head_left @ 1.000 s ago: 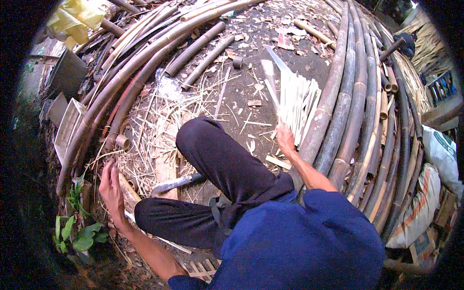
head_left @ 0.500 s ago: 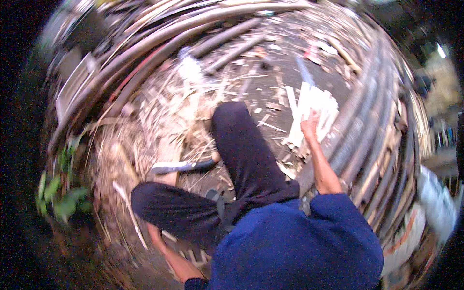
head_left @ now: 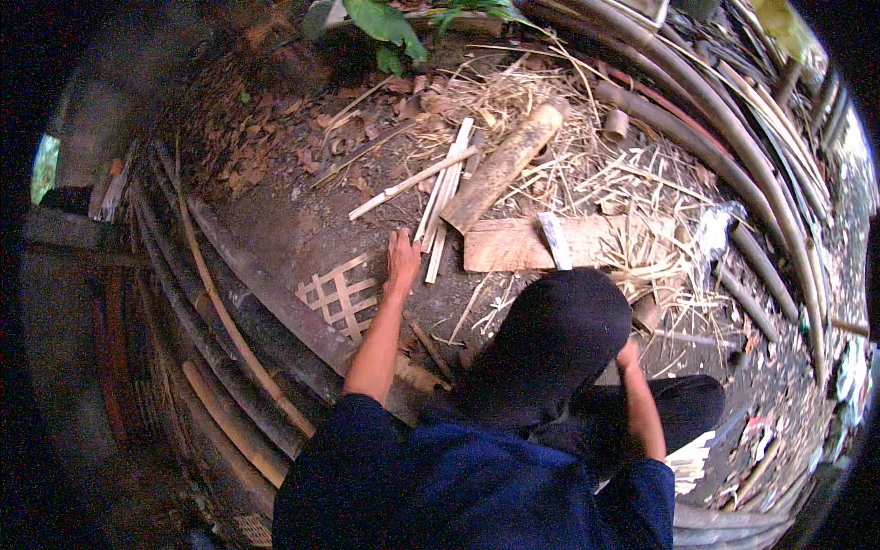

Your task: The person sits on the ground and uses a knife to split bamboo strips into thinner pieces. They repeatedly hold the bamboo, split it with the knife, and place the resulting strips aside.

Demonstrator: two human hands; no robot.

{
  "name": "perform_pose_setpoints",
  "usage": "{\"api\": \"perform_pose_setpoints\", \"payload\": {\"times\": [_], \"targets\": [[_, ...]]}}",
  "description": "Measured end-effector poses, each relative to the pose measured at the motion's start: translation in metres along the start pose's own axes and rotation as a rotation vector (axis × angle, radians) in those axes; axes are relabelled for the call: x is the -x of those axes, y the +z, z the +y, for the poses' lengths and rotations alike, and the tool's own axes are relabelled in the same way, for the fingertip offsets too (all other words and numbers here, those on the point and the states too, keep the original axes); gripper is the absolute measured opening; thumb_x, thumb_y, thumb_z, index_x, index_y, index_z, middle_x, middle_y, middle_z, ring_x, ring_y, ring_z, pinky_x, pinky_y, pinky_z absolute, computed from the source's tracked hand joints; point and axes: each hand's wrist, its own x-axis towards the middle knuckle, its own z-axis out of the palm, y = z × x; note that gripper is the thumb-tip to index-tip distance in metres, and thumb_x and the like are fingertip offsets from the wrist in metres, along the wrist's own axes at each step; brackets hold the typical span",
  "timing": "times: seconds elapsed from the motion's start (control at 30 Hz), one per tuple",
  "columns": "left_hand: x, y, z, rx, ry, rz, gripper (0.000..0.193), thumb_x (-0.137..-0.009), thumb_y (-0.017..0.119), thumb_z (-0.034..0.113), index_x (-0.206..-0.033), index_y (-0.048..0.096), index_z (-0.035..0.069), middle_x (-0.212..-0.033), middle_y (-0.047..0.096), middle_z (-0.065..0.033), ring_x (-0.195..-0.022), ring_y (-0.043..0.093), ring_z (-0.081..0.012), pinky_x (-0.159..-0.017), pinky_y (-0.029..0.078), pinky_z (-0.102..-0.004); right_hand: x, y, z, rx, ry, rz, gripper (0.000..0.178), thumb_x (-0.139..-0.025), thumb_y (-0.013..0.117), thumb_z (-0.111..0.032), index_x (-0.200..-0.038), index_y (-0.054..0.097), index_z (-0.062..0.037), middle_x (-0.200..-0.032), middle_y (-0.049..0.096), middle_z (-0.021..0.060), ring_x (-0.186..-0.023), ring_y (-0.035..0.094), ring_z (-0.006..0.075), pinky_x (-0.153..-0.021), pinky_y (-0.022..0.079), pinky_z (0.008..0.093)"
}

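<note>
My left hand [head_left: 403, 258] reaches down to the ground with its fingers forward, the tips beside the near ends of several pale split-bamboo strips [head_left: 446, 188]. Whether the fingertips press on a strip is hard to see. Next to the wrist lies a small open lattice [head_left: 341, 295] of woven flat strips. My right hand [head_left: 628, 356] is by my raised knee, its fingers largely hidden behind the dark trouser leg. Beyond that knee, a metal blade [head_left: 554, 240] rests across a flat wooden board [head_left: 500, 246]; its other end is hidden.
A thick weathered bamboo piece [head_left: 509, 165] leans at the board's left end. Shavings [head_left: 642, 243] litter the ground. Long poles [head_left: 234, 367] lie at left, and others [head_left: 761, 174] curve along the right. White strips [head_left: 692, 463] lie behind my right leg. A leafy plant [head_left: 385, 32] stands far ahead.
The view has swung left. My right hand has left the bundle of white strips and is now by my knee. My left hand, earlier hidden beside my thigh, now shows near the pale strips.
</note>
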Motion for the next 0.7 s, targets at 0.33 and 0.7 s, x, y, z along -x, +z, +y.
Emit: {"api": "perform_pose_setpoints", "payload": {"times": [0.33,0.7], "targets": [[-0.14,0.038,-0.011,-0.244,0.314,0.002,0.051,-0.088,0.045,0.007,-0.137,0.034,-0.002,-0.142,0.036,-0.0201,-0.132,0.034,-0.0381,-0.108,0.03,-0.0487,-0.006,0.093,0.001,0.389,0.161,-0.135,0.051,-0.089,0.038,-0.008,-0.139,0.034,-0.0002,-0.122,0.05,0.0274,-0.103,0.056,0.0394,-0.086,0.048,0.0436],[-0.12,0.052,-0.045,-0.499,0.085,-0.159,0.029,-0.091,0.046,0.018,-0.118,0.057,0.012,-0.113,0.059,-0.0154,-0.106,0.057,-0.0356,-0.094,0.041,-0.0538,-0.018,-0.035,-0.16,-0.36,0.469,-0.091,0.048,-0.082,0.065,-0.038,-0.108,0.058,0.0017,-0.088,0.065,0.0194,-0.082,0.064,0.0311,-0.073,0.048,0.0412]]}}
